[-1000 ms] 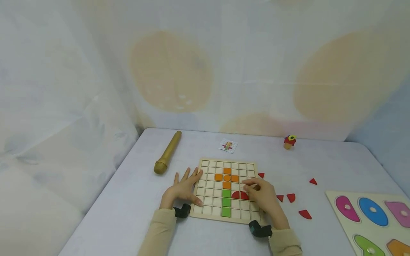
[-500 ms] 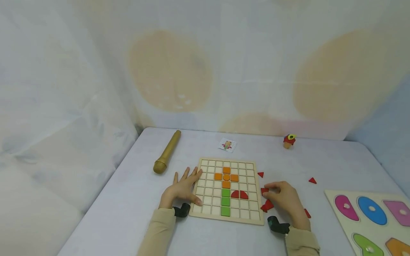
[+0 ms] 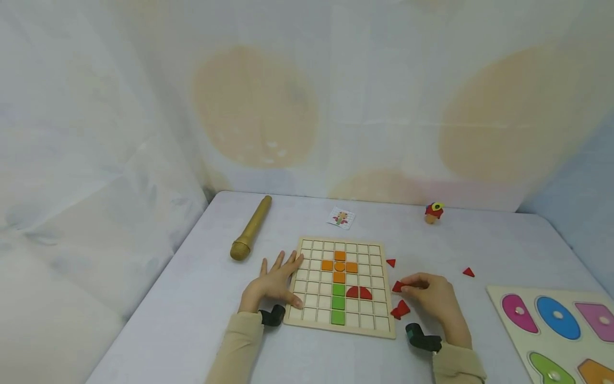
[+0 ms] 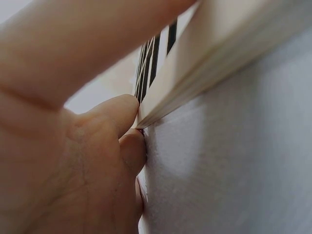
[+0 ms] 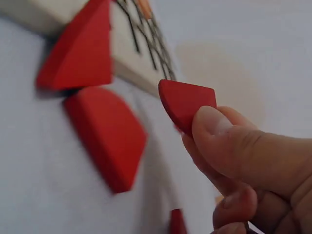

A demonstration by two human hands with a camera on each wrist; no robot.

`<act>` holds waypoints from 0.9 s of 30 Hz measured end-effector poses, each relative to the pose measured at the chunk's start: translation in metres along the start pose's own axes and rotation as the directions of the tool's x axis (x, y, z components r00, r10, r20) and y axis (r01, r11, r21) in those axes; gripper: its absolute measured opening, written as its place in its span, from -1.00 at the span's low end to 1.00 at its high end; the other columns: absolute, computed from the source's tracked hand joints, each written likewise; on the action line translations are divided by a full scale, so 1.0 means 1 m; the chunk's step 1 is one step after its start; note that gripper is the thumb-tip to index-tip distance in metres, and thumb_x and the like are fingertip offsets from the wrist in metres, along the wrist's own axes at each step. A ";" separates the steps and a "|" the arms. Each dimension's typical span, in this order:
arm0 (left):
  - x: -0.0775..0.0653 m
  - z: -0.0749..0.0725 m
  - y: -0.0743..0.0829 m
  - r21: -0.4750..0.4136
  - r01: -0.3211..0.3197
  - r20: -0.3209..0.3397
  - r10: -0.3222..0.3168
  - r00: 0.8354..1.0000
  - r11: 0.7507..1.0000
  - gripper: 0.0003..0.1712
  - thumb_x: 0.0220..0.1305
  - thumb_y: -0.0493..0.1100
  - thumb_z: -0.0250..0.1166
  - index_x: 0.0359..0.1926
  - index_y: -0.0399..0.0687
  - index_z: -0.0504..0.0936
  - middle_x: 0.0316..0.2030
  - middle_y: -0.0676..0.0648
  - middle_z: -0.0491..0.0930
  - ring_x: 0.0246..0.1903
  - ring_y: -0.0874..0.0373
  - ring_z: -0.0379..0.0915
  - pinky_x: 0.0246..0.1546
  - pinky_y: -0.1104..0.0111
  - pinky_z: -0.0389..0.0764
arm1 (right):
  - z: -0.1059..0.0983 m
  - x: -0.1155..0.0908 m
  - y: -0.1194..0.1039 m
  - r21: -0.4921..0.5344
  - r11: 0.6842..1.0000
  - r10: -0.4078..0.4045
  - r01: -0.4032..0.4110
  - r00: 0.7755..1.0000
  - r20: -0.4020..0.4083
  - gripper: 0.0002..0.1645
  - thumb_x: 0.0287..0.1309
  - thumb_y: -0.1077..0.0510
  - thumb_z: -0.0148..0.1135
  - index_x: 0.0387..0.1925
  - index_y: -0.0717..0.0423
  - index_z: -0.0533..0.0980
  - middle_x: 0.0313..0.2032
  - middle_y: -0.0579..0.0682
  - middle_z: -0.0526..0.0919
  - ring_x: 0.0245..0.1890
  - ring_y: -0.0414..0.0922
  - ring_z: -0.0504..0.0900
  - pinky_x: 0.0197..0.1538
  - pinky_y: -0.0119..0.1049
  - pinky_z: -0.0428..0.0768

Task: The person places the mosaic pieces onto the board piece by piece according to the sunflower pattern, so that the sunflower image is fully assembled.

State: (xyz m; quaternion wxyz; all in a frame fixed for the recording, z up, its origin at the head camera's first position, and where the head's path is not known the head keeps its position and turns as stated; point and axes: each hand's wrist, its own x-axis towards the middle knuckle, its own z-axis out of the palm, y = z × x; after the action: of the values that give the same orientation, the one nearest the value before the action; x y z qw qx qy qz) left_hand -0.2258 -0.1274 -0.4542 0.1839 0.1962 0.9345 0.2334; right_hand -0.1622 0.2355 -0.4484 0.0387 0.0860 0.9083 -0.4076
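A square wooden grid board [image 3: 312, 324] lies on the table, with orange, green and red pieces in its cells. Along its left edge rests my left hand [image 3: 272, 284], fingers spread; the left wrist view shows its thumb and fingers against the board's side [image 4: 195, 78]. My right hand [image 3: 435, 301], just right of the board, pinches a red quarter-circle piece [image 5: 185, 102] between thumb and fingers. Below that piece, a small cluster of red pieces [image 3: 400, 309] lies by the board's right edge. In the right wrist view they appear as a triangle [image 5: 85, 53] and a rounded piece [image 5: 107, 136].
A gold toy microphone [image 3: 250, 229] lies at the back left. A small patterned card [image 3: 341, 218] is behind the board. Further right are a red toy figure [image 3: 434, 212], loose red triangles [image 3: 468, 272] and a shape puzzle board [image 3: 503, 325].
My right hand has moved rightward from over the board to beside it. Red pieces that lay farther right now sit near the board's right edge. My left hand has stayed put.
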 end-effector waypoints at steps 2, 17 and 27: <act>0.000 0.000 0.000 0.004 0.007 -0.002 -0.007 1.000 1.000 0.42 -0.27 0.17 0.59 0.54 0.06 -0.08 0.55 -0.09 -0.25 0.53 -0.17 -0.53 0.36 -0.29 -0.57 | -0.002 -0.001 -0.004 0.031 0.999 0.017 -0.017 1.000 0.018 -0.70 0.12 0.07 0.37 -0.13 0.13 0.67 -0.13 0.10 0.71 -0.13 -0.04 0.55 -0.22 -0.36 0.48; 0.002 0.001 -0.002 -0.022 -0.003 -0.012 0.003 1.000 1.000 0.43 -0.29 0.15 0.61 0.54 0.06 -0.06 0.55 -0.09 -0.24 0.53 -0.15 -0.54 0.36 -0.29 -0.58 | 0.037 -0.011 -0.052 0.030 0.999 -0.050 0.045 0.979 0.199 -0.88 -0.03 0.16 0.45 -0.41 0.08 0.66 -0.47 -0.09 0.66 -0.48 -0.14 0.43 -0.47 -0.35 0.36; 0.000 -0.001 0.000 -0.024 -0.009 -0.010 0.009 1.000 1.000 0.42 -0.28 0.15 0.60 0.54 0.05 -0.06 0.55 -0.10 -0.23 0.53 -0.17 -0.53 0.36 -0.30 -0.58 | 0.052 -0.019 -0.069 -0.019 0.999 -0.026 0.030 0.986 0.163 -0.89 -0.04 0.20 0.44 -0.48 0.13 0.63 -0.50 -0.05 0.62 -0.42 -0.13 0.46 -0.40 -0.35 0.41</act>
State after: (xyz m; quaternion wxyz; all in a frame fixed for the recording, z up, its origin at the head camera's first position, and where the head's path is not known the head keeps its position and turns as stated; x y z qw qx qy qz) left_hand -0.2264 -0.1276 -0.4537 0.1808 0.1970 0.9316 0.2465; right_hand -0.1563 0.1489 -0.4296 0.1078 0.0395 0.9076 -0.4038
